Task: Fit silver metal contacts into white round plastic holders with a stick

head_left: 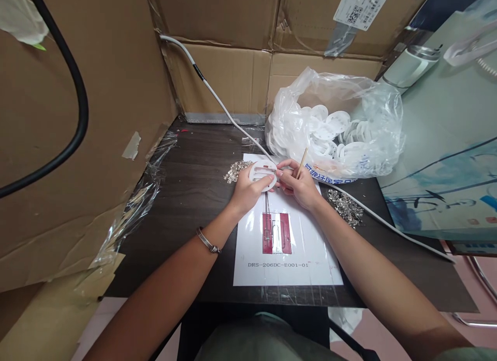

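A round, white, slotted disc [259, 173] sits in the clamped grip of the left hand [247, 191], above a printed white paper sheet [310, 242]. At three o'clock, the right hand [303, 186] is clamped round a thin tan stick [302, 161].

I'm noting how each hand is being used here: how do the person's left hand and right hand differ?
The left hand grips a white slotted disc, while the right hand holds a thin pale stick. The left hand's thumb lies across the disc's face; the right hand's fingertips are at its edge. A metal bracelet sits above the left hand; none shows by the right. Both are bare.
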Motion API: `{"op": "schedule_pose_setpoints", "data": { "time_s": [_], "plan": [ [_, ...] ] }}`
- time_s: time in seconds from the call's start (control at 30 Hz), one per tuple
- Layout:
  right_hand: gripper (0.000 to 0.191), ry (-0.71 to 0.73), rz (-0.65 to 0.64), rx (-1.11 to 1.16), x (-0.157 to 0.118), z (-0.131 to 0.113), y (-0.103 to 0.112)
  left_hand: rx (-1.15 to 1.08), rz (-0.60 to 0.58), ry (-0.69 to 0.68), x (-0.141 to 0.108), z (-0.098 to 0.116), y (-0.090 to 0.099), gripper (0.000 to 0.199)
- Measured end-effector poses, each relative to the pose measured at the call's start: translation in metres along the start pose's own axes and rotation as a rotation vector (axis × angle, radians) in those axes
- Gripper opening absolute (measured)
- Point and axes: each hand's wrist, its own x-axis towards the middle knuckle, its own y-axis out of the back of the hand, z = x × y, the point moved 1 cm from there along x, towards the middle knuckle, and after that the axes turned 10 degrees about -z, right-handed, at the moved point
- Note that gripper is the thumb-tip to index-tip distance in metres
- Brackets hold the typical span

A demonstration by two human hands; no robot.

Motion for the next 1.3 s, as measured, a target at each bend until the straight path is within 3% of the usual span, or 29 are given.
{"op": "schedule_pose_setpoints", "data": {
  "time_s": [0.27, 0.47, 0.67, 1.0, 1.17, 1.3],
  "plan": [
    [0.043, 0.031, 0.013, 0.022, 0.000, 0.000, -0.002, -0.015, 0.008, 0.034, 0.002, 0.000, -0.002, 0.043],
    [0.040, 0.031, 0.021, 0.008, 0.000, 0.000, -0.003, 0.005, 0.041, 0.030, 0.003, -0.001, -0.001, 0.041],
    [0.030, 0.035, 0.017, 0.174, 0.004, 0.003, 0.002, -0.032, 0.078, 0.016, 0.002, -0.002, -0.001, 0.036],
    [0.040, 0.214, 0.095, 0.226, 0.003, 0.006, 0.005, -0.051, 0.098, 0.050, 0.002, 0.002, -0.003, 0.039],
    [0.047, 0.220, 0.028, 0.248, 0.003, 0.006, 0.005, -0.057, 0.124, 0.035, 0.001, 0.002, -0.002, 0.040],
    [0.037, 0.177, -0.030, 0.293, 0.003, 0.003, 0.007, -0.063, 0.119, 0.025, 0.001, 0.001, -0.001, 0.038]
  ]
}}
